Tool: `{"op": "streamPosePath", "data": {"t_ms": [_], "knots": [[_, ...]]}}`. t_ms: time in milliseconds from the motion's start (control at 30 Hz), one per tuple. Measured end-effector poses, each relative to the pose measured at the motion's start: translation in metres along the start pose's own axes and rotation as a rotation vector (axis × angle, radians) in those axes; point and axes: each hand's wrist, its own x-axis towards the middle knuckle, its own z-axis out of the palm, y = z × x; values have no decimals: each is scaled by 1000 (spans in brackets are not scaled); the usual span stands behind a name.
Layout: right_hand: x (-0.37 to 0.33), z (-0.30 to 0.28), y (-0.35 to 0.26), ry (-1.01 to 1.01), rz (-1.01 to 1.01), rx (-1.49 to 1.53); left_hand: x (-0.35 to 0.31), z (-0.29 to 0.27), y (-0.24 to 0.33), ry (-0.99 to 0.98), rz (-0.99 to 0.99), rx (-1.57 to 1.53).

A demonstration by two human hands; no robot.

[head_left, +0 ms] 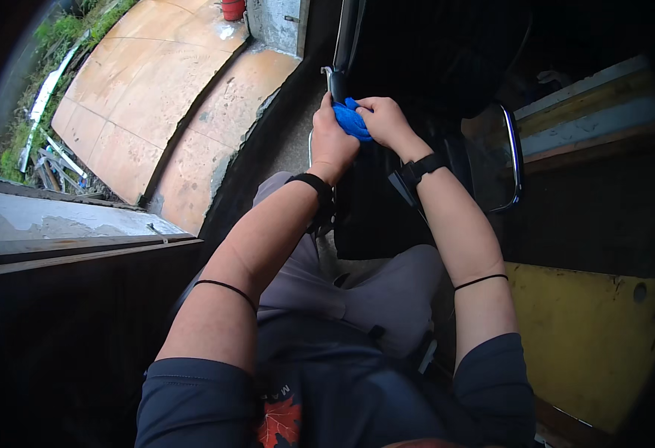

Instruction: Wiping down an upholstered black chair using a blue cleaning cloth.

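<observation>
Ahead of me, both hands meet at a bunched blue cloth (352,123). My left hand (330,142) is closed round its left side, with the thumb pointing up along a metal-and-black chair arm (337,84). From the right, my right hand (384,122) pinches the cloth's upper edge between curled fingers and thumb. The cloth lies against the chair arm; how far it wraps round is hidden by my fingers. Behind and below is the black chair (387,198), mostly lost in shadow.
A chrome armrest loop (513,160) curves on the chair's right side. Further right are wooden boards (589,112) and a yellow panel (589,336). At left, an open doorway shows orange-tan paving (148,82), a red bucket (233,9) and grass. A worn white door edge (81,228) is nearer.
</observation>
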Motion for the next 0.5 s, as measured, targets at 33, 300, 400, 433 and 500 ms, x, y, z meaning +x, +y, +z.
{"op": "streamPosePath", "data": {"t_ms": [33, 300, 400, 433, 500], "knots": [[0, 1, -7, 111, -140, -151, 0, 0, -3, 9, 4, 29], [46, 27, -40, 221, -164, -315, 1, -17, 0, -30, -67, 34], [70, 27, -41, 238, -213, -404, 1, -13, 2, -43, -85, -6], [77, 24, -42, 208, -216, -447, 1, -7, 0, -31, -56, -9], [91, 28, -35, 196, -206, -431, 0, 0, -5, -15, -19, -24]]}}
